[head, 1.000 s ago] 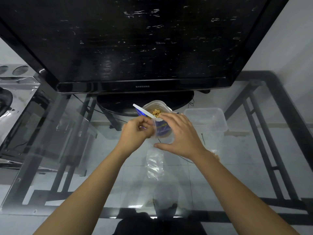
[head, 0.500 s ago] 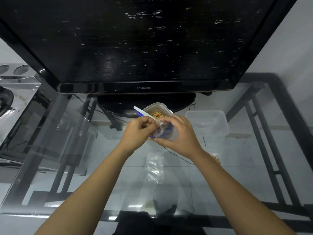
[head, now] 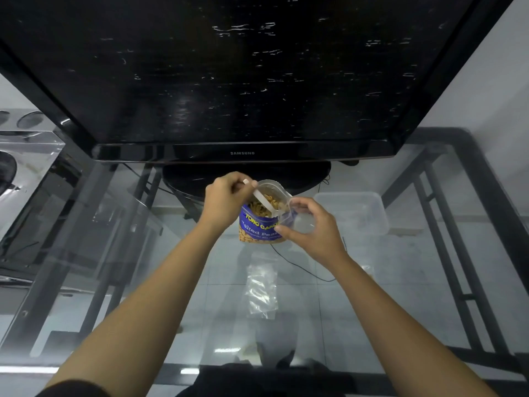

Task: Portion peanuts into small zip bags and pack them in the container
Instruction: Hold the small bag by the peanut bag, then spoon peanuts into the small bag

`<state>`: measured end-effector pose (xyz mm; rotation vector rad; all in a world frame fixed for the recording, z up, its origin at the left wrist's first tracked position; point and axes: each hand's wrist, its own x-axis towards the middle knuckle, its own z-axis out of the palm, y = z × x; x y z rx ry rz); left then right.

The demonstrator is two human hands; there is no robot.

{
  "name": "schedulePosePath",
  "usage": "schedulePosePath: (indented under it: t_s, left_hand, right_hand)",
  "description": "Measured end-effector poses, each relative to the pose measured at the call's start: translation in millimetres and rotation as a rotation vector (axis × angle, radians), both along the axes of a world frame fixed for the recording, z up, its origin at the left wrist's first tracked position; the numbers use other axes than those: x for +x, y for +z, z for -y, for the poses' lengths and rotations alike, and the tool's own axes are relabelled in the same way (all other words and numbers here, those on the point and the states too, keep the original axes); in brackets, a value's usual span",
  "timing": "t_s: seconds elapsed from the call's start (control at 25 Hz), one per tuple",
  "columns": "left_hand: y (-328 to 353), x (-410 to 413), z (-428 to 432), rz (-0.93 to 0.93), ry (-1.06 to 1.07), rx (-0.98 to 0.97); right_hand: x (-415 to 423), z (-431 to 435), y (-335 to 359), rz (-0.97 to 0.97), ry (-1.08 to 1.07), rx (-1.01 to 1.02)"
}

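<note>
My left fingers (head: 246,183) pinch the spoon (head: 262,198), whose handle slants down and right into the open peanut bag (head: 257,228). My right fingers (head: 304,203) curl round a small zip bag (head: 298,222), held just beside that mouth on its right. The scoop need only travel rightward. The container (head: 380,214) stands further right on the counter (head: 171,282).
</note>
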<state>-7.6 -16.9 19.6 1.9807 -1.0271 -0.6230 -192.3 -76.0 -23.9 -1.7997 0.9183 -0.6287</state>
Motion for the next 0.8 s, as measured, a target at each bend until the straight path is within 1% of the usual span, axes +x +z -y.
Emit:
schedulePosePath:
  t_s: [0.08, 0.12, 0.2, 0.28, 0.32, 0.36, 0.4, 0.48, 0.52, 0.6, 0.68, 0.8]
  left_hand:
    - [7.3, -1.1, -4.2, 0.117, -0.167, -0.014]
    - [10.9, 0.6, -6.9, 0.171, -0.172, -0.053]
    - [14.2, 8.3, -11.1, 0.329, -0.096, -0.154]
    - [10.6, 11.9, -12.8, 0.466, -0.104, -0.113]
    - [5.4, 10.6, -12.6, 0.466, -0.119, -0.059]
    - [-1.0, 8.7, -11.1, 0.415, -0.111, -0.005]
    - [-6.1, 6.6, -8.5, 0.325, -0.072, 0.036]
    - [-13.0, 5.0, -1.8, 0.097, 0.077, 0.061]
    - [-14.9, 5.1, 1.3, 0.012, 0.147, 0.064]
    - [-16.4, 7.1, 6.7, -0.082, 0.216, 0.078]
    - [-16.3, 8.9, 7.6, -0.157, 0.222, 0.079]
    - [-18.5, 14.7, 5.7, -0.278, 0.281, 0.036]
  right_hand:
    - [-0.3, 1.6, -1.6, -0.014, 0.013, 0.017]
    - [-0.7, 2.1, -2.0, -0.016, 0.013, 0.022]
    - [-1.4, 3.8, -2.4, -0.004, 0.007, 0.036]
    - [-1.9, 5.6, -1.1, 0.0, 0.013, 0.047]
    - [-1.7, 5.9, 0.3, -0.004, 0.022, 0.049]
    - [-1.6, 6.4, 1.5, -0.009, 0.031, 0.05]
    - [-1.6, 6.4, 2.3, -0.014, 0.039, 0.053]
    - [-2.2, 5.6, 2.8, -0.02, 0.048, 0.065]
    - [-2.4, 5.4, 2.7, -0.019, 0.047, 0.071]
    - [-2.9, 6.1, 3.2, -0.016, 0.043, 0.078]
    - [-4.2, 7.1, 3.6, -0.019, 0.041, 0.08]
    - [-5.7, 8.0, 4.4, -0.019, 0.04, 0.086]
